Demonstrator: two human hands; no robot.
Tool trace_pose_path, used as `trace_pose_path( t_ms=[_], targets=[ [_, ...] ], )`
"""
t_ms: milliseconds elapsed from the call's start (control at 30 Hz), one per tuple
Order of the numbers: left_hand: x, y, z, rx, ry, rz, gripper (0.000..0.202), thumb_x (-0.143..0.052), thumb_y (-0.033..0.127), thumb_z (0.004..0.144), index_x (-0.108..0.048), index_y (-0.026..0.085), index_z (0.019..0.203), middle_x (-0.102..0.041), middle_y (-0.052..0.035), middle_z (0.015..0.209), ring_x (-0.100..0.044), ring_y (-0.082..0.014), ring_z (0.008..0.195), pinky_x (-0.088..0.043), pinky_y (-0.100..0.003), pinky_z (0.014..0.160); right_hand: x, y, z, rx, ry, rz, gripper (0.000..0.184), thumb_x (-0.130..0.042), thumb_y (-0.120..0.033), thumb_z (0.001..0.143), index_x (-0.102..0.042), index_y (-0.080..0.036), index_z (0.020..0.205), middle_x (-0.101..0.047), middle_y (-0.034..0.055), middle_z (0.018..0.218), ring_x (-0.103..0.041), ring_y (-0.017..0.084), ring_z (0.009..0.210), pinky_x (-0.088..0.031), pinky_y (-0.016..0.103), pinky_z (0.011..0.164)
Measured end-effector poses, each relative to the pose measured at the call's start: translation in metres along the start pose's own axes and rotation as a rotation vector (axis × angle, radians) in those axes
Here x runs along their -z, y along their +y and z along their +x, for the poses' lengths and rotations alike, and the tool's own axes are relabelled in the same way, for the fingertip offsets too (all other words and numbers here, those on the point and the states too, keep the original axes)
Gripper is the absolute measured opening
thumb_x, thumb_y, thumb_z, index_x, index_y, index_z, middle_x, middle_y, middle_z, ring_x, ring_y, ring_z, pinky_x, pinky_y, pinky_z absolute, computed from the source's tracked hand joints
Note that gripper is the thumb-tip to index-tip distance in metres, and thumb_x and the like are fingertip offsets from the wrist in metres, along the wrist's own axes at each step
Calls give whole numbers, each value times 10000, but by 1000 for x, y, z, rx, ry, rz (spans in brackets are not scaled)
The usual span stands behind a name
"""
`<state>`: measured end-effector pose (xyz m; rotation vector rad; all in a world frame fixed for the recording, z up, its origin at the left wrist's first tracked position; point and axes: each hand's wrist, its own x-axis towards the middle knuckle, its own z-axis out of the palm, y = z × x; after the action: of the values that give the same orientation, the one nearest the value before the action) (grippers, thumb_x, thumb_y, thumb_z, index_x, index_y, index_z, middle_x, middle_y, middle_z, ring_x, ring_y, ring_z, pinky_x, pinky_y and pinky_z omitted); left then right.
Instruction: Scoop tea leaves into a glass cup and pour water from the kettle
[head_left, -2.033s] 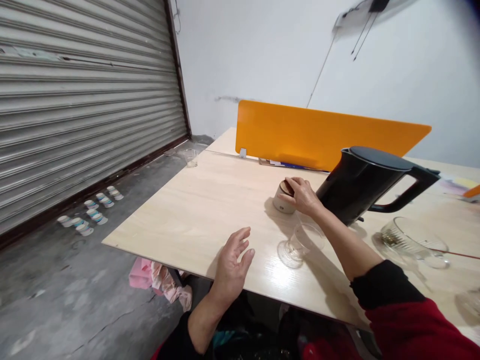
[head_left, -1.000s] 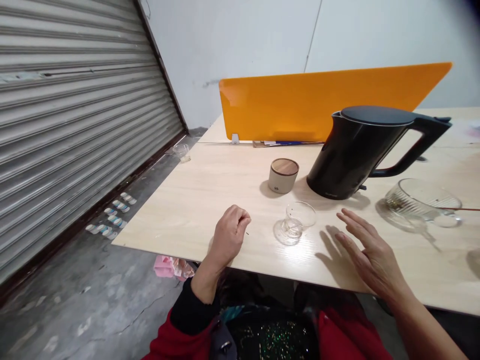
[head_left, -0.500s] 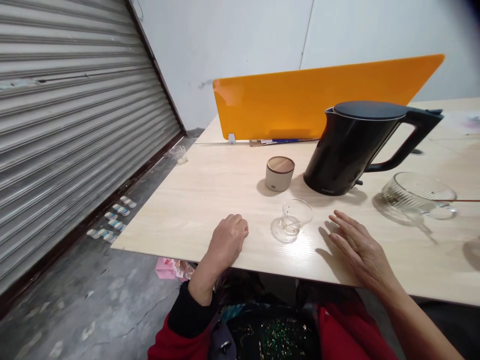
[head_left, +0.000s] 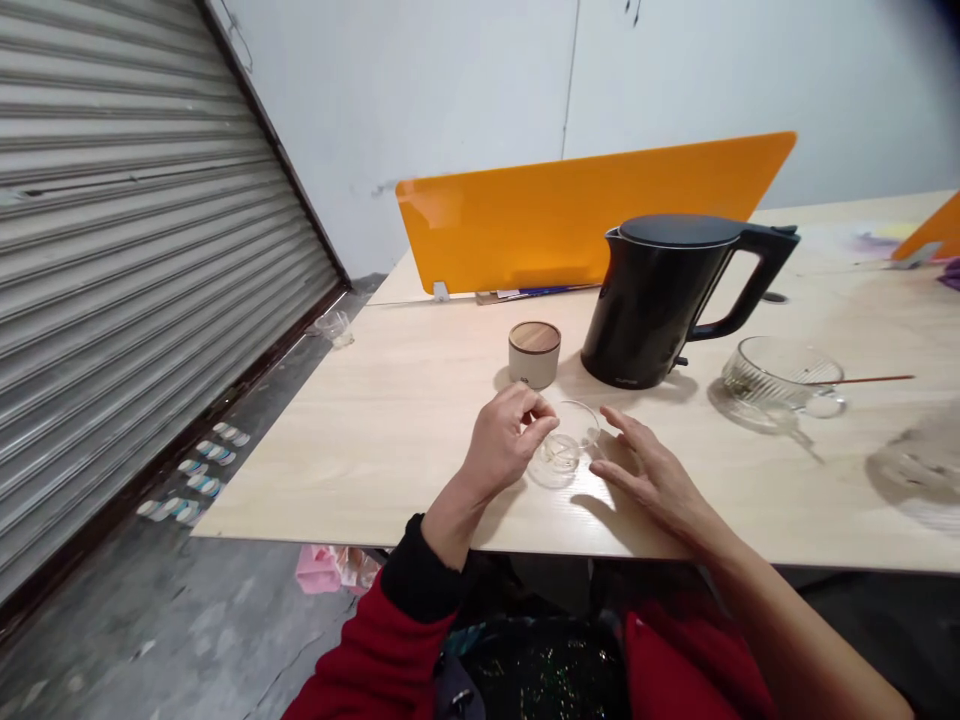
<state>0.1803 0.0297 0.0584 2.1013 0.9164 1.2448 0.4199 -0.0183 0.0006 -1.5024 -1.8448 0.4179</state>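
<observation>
A small clear glass cup (head_left: 576,440) stands upright near the table's front edge. My left hand (head_left: 510,432) is at its left side, with thumb and fingers curled into a pinch at the rim. On the cup's other side is my right hand (head_left: 651,478), thumb and fingers apart and pointing at the glass. Its fingertips are very close to the cup wall; whether they touch it I cannot tell. Just behind my left hand sits a grey canister (head_left: 534,362) with a wooden lid. A black electric kettle (head_left: 654,305) stands behind the cup to the right.
A ribbed glass mug (head_left: 784,375) with a thin reddish-brown stick across it stands at the right. Another clear vessel (head_left: 922,450) is at the right edge. An orange divider panel (head_left: 592,225) runs behind the kettle. Crumpled clear plastic (head_left: 335,328) lies at the table's left edge.
My left hand has moved right from the bare tabletop to the cup's rim. My right hand has come in closer to the cup. The view has shifted slightly to the right.
</observation>
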Motion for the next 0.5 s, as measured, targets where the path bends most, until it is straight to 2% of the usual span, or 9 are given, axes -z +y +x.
trace_pose_path(
  t_ms=[100, 233, 333, 500],
  targets=[
    [-13, -3, 9, 1, -32, 19, 150, -737, 180, 869, -638, 213, 761, -635, 12, 802, -584, -167, 795, -473, -305, 754, -8, -5, 11, 13, -45, 58, 827, -703, -644, 851, -440, -286, 1549, -515, 134, 1562, -504, 343, 1422, -442, 558, 1153],
    [-18, -6, 10, -43, -53, 67, 121, -667, 145, 921, -717, 227, 848, -710, -8, 905, -624, -201, 911, -486, -375, 901, -20, -10, 21, 8, -51, 162, 845, -762, -626, 805, -469, -280, 1517, -545, 137, 1535, -516, 344, 1410, -421, 569, 1158],
    [-18, -6, 9, -25, -50, 99, 112, -696, 175, 915, -733, 239, 831, -720, -9, 916, -633, -220, 954, -483, -412, 962, -26, -15, 24, -21, -38, 219, 745, -773, -585, 802, -543, -270, 1437, -616, 136, 1454, -582, 349, 1338, -462, 568, 1111],
    [-15, -6, 7, -15, 29, 50, 79, -714, 187, 906, -711, 237, 844, -724, -17, 957, -646, -215, 998, -492, -402, 987, -28, -23, 24, -19, -54, 298, 634, -794, -501, 794, -600, -256, 1346, -676, 130, 1363, -637, 337, 1263, -483, 555, 1082]
  ],
)
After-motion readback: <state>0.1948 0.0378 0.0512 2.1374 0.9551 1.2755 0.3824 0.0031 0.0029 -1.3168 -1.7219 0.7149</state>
